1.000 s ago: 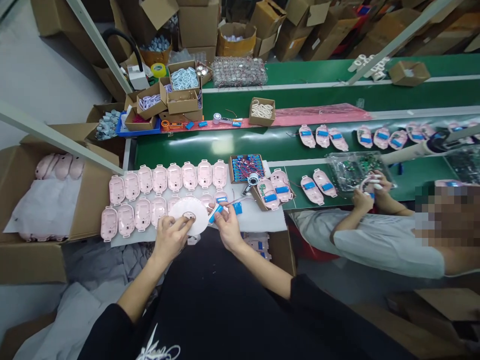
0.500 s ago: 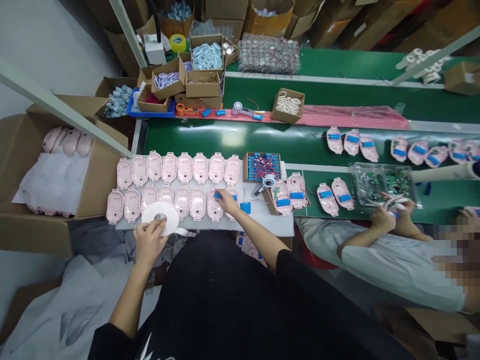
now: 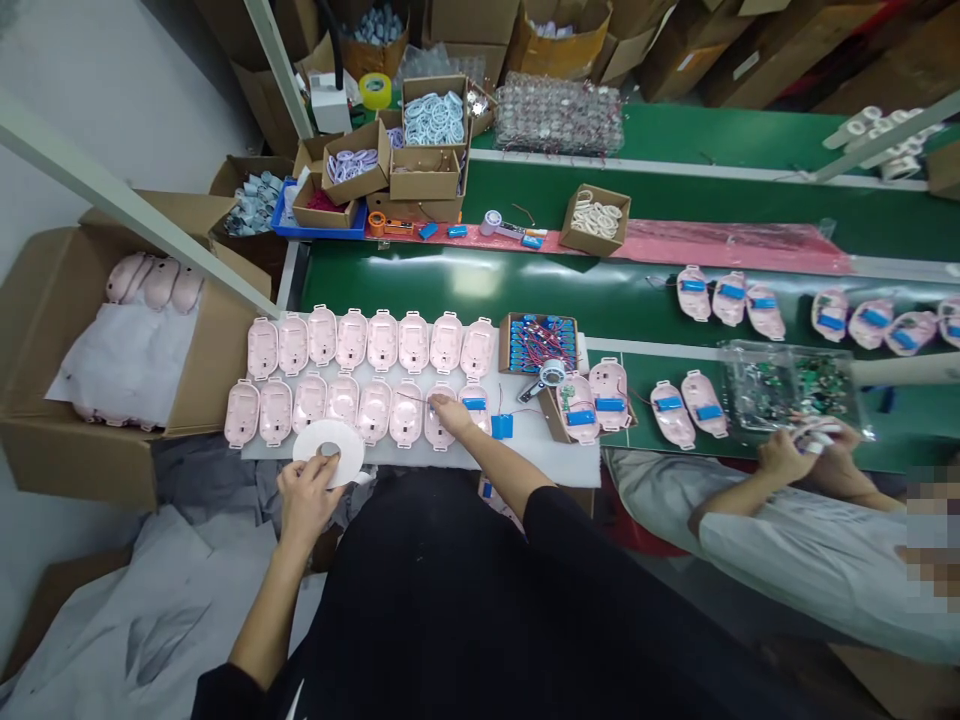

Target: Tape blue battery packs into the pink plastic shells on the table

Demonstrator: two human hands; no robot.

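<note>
My left hand (image 3: 307,495) grips a roll of white tape (image 3: 349,447) by its core, in front of the near row of shells. A short loose end of tape hangs at the roll's right side. My right hand (image 3: 454,418) is closed over a pink plastic shell (image 3: 439,436) in that row. A thin wire (image 3: 410,397) runs out leftwards from its fingertips; the blue battery they hold is hidden beneath them. Just right, another shell holds a blue battery (image 3: 474,404), and blue pieces (image 3: 502,426) lie on the white foam sheet (image 3: 551,458).
Two rows of pink shells (image 3: 382,340) cover the sheet. Behind stands a box of wired blue batteries (image 3: 540,342), with a small tape roll (image 3: 553,373) near it. A co-worker's hands (image 3: 806,455) work at the right. A large carton (image 3: 217,350) stands at the left.
My right hand has brought the blue battery down into the shell, and its wire now shows at the left. The view has turned slightly left. The left hand keeps the tape roll.
</note>
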